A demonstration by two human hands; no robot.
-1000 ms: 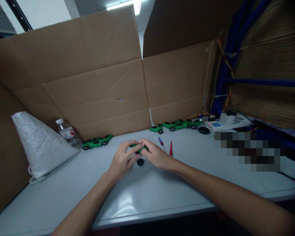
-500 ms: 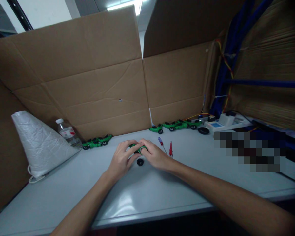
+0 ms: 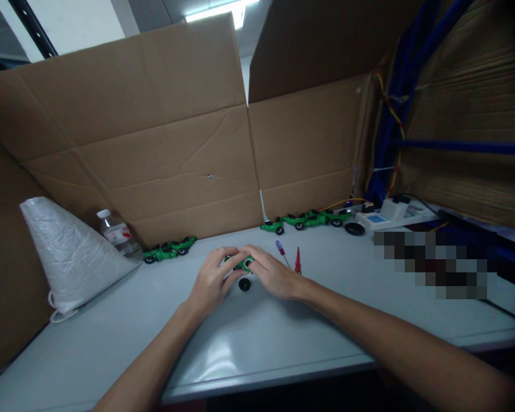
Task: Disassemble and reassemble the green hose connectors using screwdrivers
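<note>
My left hand (image 3: 212,280) and my right hand (image 3: 271,273) meet over the middle of the grey table (image 3: 257,343). Between their fingertips they pinch a small green toy car (image 3: 241,263), mostly hidden by the fingers. A loose black wheel (image 3: 244,284) lies on the table just below the car, between the two hands. A blue-handled screwdriver (image 3: 281,250) and a red-handled screwdriver (image 3: 298,260) lie right of my right hand.
Green toy cars stand in a row (image 3: 304,220) at the back right and a pair (image 3: 169,249) at the back left. A white bag (image 3: 68,252) and a water bottle (image 3: 118,234) sit at left. Cardboard walls (image 3: 175,143) enclose the table. A larger black wheel (image 3: 354,229) lies near a white device (image 3: 388,212).
Both hands stay on the green car with only small finger shifts. The view has tilted slightly.
</note>
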